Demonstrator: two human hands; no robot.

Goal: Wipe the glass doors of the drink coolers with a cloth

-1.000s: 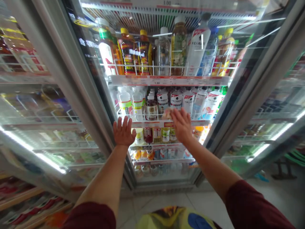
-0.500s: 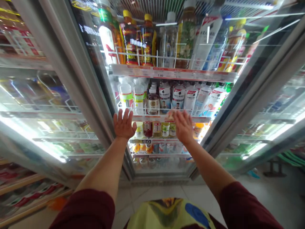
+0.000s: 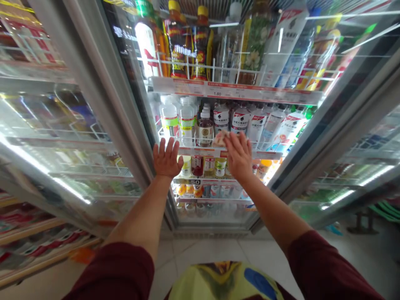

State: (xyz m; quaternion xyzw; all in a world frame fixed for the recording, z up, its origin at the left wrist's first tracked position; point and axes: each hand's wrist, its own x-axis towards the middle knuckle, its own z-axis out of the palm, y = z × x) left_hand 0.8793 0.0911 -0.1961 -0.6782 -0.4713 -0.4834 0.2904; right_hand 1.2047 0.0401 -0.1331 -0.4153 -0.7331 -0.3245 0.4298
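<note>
My left hand (image 3: 167, 159) lies flat with its fingers spread against the left side of the glass door (image 3: 212, 216) of a lit drinks fridge. A crumpled pinkish-white cloth (image 3: 221, 139) is under the fingers of my right hand (image 3: 238, 157), pressed to the same pane, and sticks out at their left. Behind the glass stand bottles with white labels (image 3: 240, 121) and a small dark bottle (image 3: 205, 130) on the middle shelf. Part of the cloth is hidden by my right hand.
Grey metal frames (image 3: 125, 125) border the door, with further glass doors on both sides. Wooden shelves with packets (image 3: 46, 246) stand at the lower left. A green plastic item (image 3: 386, 212) is at the far right. Below is a tiled floor (image 3: 200, 249).
My right hand and the cloth have moved slightly up the glass. My left hand stays flat near the door's left side. The view has shifted a little.
</note>
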